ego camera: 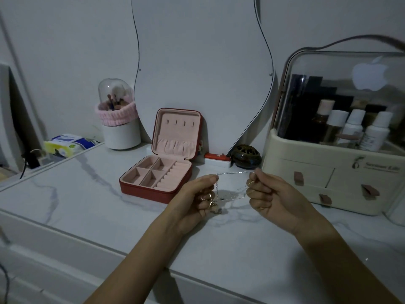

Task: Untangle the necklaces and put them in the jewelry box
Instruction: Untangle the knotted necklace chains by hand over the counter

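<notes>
A thin silver necklace chain (233,173) is stretched in the air between my two hands, above the marble tabletop. My left hand (197,198) pinches one end, and a bunch of gold chain (211,202) hangs from its curled fingers. My right hand (269,194) pinches the other end with its fingers curled. More silver chain sags between the hands. The red jewelry box (156,172) stands open just left of my left hand, its pink compartments holding nothing that I can see.
A cream cosmetics organiser (328,172) with bottles stands at the right. A dark round burner (246,155) and a red-and-white case (218,159) sit behind the hands. A wavy mirror (201,62) leans on the wall. A brush holder (118,119) stands back left.
</notes>
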